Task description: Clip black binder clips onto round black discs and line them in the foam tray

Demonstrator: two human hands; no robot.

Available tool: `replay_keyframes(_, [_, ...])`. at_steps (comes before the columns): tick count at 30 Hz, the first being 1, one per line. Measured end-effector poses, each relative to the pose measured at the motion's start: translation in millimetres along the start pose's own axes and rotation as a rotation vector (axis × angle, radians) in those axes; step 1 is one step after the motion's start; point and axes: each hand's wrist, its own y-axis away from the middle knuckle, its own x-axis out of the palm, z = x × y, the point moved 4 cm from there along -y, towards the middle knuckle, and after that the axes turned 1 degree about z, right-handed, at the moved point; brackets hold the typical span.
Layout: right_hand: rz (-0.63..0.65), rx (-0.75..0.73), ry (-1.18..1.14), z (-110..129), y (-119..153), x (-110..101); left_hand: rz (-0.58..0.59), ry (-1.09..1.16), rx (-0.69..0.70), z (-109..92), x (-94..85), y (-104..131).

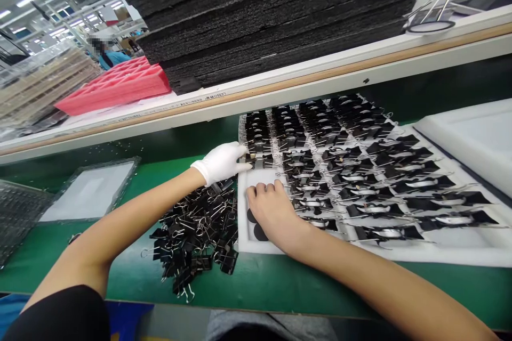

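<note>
My left hand (224, 162), in a white glove, has its thumb and fingers closed around the end of a black binder clip (250, 158) at the left column of a white foam tray (248, 248). My bare right hand (274, 210) rests just below, over the same column, with its fingers curled; whatever they hold is hidden. Black round pieces (260, 232) show beside its wrist. Rows of parts gripped by black clips (368, 192) fill the other columns. Left of the tray lies a heap of loose binder clips (196, 224) with silver handles.
A white foam slab (476, 133) leans at the tray's right. On the shelf (216, 98) above stand stacked black foam sheets (260, 16) and a pink foam tray (120, 85). A clear-edged white sheet (90, 186) lies left on the green table (280, 282). A person in blue is far back.
</note>
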Motion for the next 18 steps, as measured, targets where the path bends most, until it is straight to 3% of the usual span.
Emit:
replay_keyframes(6, [0.018,0.003,-0.012,0,0,2,0.027,-0.052,-0.07,-14,12.8,0])
replay_keyframes(9, [0.006,0.003,-0.013,-1,1,1,0.019,-0.154,-0.148,-20,11.7,-2])
replay_keyframes(12, [0.022,0.003,-0.007,-2,3,-1,0.002,-0.17,-0.102,-27,4.0,5])
replay_keyframes(15, [0.012,-0.011,0.039,-5,7,4,-0.157,-0.087,-0.051,-26,-16.6,36])
replay_keyframes(18, [-0.145,-0.072,0.136,-16,11,21,-0.465,0.092,-0.082,-2,-36.2,88])
